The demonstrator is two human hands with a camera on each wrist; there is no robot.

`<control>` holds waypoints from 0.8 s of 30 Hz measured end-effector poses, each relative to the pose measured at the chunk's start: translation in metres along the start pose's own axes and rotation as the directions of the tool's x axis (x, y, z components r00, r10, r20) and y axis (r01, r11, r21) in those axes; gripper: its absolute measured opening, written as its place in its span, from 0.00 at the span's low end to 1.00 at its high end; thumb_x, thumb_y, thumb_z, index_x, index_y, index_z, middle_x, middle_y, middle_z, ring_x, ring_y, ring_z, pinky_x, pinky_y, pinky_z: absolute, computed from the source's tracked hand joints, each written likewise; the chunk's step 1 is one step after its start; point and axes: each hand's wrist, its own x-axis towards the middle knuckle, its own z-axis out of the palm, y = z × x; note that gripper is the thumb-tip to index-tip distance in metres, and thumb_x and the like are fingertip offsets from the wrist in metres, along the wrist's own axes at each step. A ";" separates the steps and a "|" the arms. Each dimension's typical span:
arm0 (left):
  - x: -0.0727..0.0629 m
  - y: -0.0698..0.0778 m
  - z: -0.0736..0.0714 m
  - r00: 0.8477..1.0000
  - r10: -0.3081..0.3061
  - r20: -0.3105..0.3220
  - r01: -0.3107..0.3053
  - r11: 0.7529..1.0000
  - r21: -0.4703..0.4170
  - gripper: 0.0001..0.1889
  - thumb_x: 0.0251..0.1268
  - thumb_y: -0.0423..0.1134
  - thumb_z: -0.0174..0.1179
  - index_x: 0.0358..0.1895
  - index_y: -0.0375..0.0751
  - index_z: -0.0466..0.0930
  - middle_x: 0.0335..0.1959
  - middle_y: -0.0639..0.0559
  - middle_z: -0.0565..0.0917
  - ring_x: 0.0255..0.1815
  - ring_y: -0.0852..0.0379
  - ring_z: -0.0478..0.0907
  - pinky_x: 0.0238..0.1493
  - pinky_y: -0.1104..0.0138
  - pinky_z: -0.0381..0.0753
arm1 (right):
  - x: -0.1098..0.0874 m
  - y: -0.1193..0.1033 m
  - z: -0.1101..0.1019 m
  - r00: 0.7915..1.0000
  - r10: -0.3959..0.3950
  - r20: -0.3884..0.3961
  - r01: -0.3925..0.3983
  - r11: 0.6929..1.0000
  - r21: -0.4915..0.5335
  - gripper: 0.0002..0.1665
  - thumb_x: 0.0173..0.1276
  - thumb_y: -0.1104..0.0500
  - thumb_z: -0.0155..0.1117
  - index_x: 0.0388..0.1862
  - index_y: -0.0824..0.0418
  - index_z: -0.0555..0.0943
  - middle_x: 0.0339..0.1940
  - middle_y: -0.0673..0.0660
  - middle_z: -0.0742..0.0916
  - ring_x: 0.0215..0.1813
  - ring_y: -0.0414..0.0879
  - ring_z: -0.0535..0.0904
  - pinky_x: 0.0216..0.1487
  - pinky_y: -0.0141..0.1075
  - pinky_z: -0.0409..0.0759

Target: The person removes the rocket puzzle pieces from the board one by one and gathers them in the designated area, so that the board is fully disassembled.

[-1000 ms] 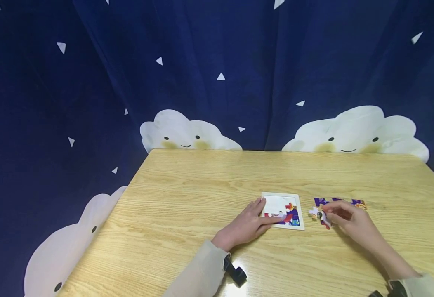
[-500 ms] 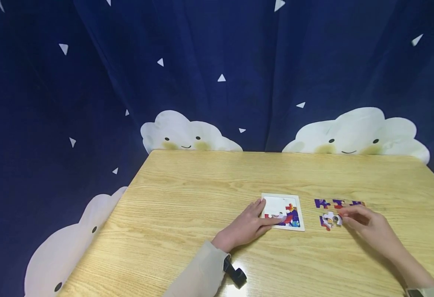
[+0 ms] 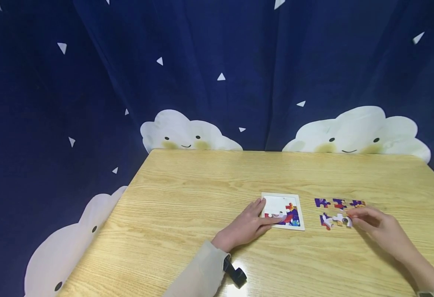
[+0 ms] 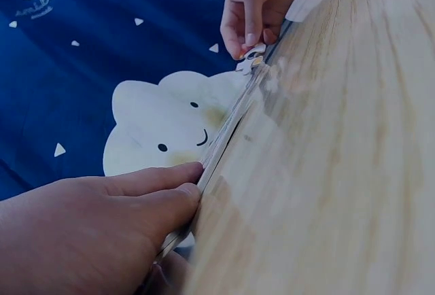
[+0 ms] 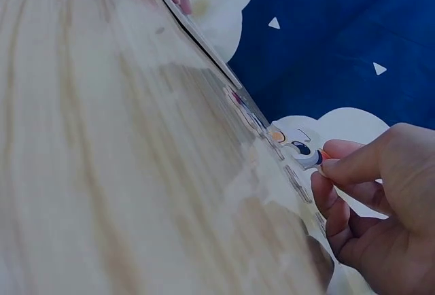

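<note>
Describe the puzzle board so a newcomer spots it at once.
In the head view, find the wooden table, then the jigsaw pieces right of its middle. Just left of them lies the puzzle board; unlike them, it is rectangular with a plain white border.

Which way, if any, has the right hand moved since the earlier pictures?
Yes: in the head view, the right hand has moved right, away from the unmoved board.

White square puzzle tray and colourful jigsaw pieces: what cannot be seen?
Head view: lower left of tray, under left hand.
Head view: right end of held white piece, behind right hand.
Left wrist view: tray's face, seen edge-on.
Right wrist view: left hand, cut by top edge.
</note>
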 end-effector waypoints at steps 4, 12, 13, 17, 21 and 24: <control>0.001 0.001 -0.001 1.000 0.004 0.006 -0.004 1.000 -0.004 0.20 0.78 0.49 0.46 0.69 0.67 0.69 0.75 0.30 0.59 0.79 0.40 0.55 0.78 0.51 0.61 | -0.002 0.004 -0.005 0.999 0.046 0.008 -0.046 0.998 -0.042 0.10 0.66 0.66 0.66 0.47 0.66 0.83 0.41 0.22 0.79 0.45 0.11 0.72 0.42 0.07 0.71; 0.000 0.001 -0.001 1.000 0.001 0.002 -0.001 1.000 -0.001 0.20 0.78 0.48 0.47 0.69 0.67 0.69 0.75 0.31 0.59 0.79 0.40 0.55 0.77 0.51 0.62 | -0.002 0.006 -0.009 0.998 0.061 0.019 -0.060 0.998 -0.026 0.10 0.67 0.66 0.65 0.46 0.67 0.83 0.41 0.22 0.80 0.45 0.11 0.72 0.42 0.07 0.72; 0.000 0.001 0.000 1.000 0.002 0.000 -0.002 1.000 0.000 0.20 0.78 0.48 0.47 0.69 0.67 0.69 0.75 0.31 0.59 0.79 0.40 0.56 0.77 0.51 0.62 | -0.002 0.006 -0.009 0.998 0.062 0.020 -0.062 0.998 -0.027 0.10 0.67 0.66 0.65 0.46 0.67 0.83 0.41 0.22 0.80 0.45 0.11 0.72 0.42 0.07 0.72; 0.000 0.000 0.000 1.000 0.004 -0.006 -0.004 1.000 -0.001 0.20 0.78 0.48 0.47 0.69 0.67 0.70 0.75 0.31 0.60 0.79 0.40 0.56 0.77 0.51 0.62 | -0.002 0.006 -0.009 0.998 0.066 0.019 -0.066 0.997 -0.027 0.10 0.67 0.65 0.65 0.46 0.67 0.84 0.40 0.22 0.80 0.45 0.10 0.72 0.42 0.07 0.72; 0.000 0.000 0.000 1.000 0.002 -0.001 -0.002 1.000 -0.014 0.20 0.78 0.48 0.47 0.69 0.67 0.70 0.75 0.31 0.59 0.79 0.40 0.55 0.78 0.51 0.62 | -0.001 0.007 -0.009 0.998 0.064 0.016 -0.064 0.998 -0.022 0.10 0.67 0.65 0.65 0.46 0.67 0.84 0.41 0.22 0.80 0.45 0.10 0.72 0.42 0.07 0.71; 0.000 0.000 -0.001 1.000 -0.002 0.005 0.002 1.000 -0.020 0.20 0.78 0.48 0.47 0.69 0.67 0.69 0.76 0.31 0.58 0.79 0.39 0.54 0.78 0.51 0.61 | -0.001 0.007 -0.008 0.998 0.062 0.015 -0.062 0.998 -0.028 0.10 0.67 0.65 0.65 0.46 0.66 0.84 0.41 0.21 0.79 0.45 0.10 0.72 0.42 0.07 0.72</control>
